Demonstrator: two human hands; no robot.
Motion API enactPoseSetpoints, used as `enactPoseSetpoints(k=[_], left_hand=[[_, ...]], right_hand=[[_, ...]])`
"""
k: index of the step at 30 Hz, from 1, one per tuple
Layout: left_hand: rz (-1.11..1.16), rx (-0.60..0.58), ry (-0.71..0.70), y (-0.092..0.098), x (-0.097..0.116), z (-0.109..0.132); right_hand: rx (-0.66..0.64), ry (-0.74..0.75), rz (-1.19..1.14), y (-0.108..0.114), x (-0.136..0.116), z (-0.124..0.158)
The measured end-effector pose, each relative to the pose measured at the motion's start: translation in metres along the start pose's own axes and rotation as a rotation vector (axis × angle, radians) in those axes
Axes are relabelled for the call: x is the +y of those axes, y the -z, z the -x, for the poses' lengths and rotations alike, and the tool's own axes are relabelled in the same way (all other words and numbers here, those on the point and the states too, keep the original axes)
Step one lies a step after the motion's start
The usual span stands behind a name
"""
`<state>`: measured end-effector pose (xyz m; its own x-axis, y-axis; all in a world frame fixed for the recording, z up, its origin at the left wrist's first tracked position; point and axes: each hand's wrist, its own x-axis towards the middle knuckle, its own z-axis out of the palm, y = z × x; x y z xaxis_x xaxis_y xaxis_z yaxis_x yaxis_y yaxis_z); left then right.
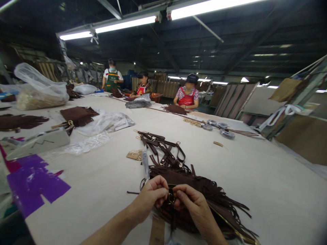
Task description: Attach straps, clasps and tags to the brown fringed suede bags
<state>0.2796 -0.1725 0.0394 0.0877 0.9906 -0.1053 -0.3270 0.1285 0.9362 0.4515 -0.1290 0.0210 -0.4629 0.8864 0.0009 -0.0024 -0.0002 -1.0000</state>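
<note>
A dark brown fringed bag (194, 183) lies on the white table in front of me, its gold zip edge open along the near side. Between my two hands is a small gold metal clasp (170, 197) at the bag's end. My left hand (153, 194) pinches it from the left, thumb and fingertips together. From the right, my right hand (190, 200) is closed in a pinch on the same clasp. Just beyond the bag lie brown straps (166, 149) with gold hooks. A brown paper tag (135, 154) with string rests left of them.
Purple plastic sheeting (38, 183), a light-coloured box-like tool (41, 143) and clear plastic bags (102, 122) lie on the left. Rolls of tape (226, 132) sit at the right. Across the table (255, 177) several people work, one in a red apron (186, 98) handling brown fringed material.
</note>
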Motion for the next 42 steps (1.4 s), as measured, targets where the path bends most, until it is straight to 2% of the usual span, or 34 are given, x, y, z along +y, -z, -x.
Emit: enactPoseSetpoints(k=[12,21,26,28,31,34,42], left_hand=[[-0.047,0.004,-0.073,0.002,-0.011,-0.004],[-0.08,0.032,-0.092,0.0,-0.01,-0.005],[-0.162,0.021,-0.065,0.001,-0.012,-0.005],[-0.271,0.033,-0.108,0.003,-0.014,-0.004],[-0.49,0.108,-0.254,0.004,-0.015,-0.002],[-0.588,0.142,-0.351,0.005,-0.015,-0.001],[-0.669,0.124,-0.382,0.004,-0.012,-0.001]], right_hand=[[0.025,0.012,-0.024,-0.01,-0.003,0.002],[0.042,0.205,0.228,-0.012,0.001,0.003],[0.076,0.246,0.298,-0.013,0.006,0.003],[0.084,0.255,0.289,-0.013,0.006,0.003],[0.068,0.259,0.275,-0.014,0.006,0.002],[0.052,0.259,0.247,-0.014,0.005,0.001],[0.046,0.292,0.315,-0.012,0.009,0.0]])
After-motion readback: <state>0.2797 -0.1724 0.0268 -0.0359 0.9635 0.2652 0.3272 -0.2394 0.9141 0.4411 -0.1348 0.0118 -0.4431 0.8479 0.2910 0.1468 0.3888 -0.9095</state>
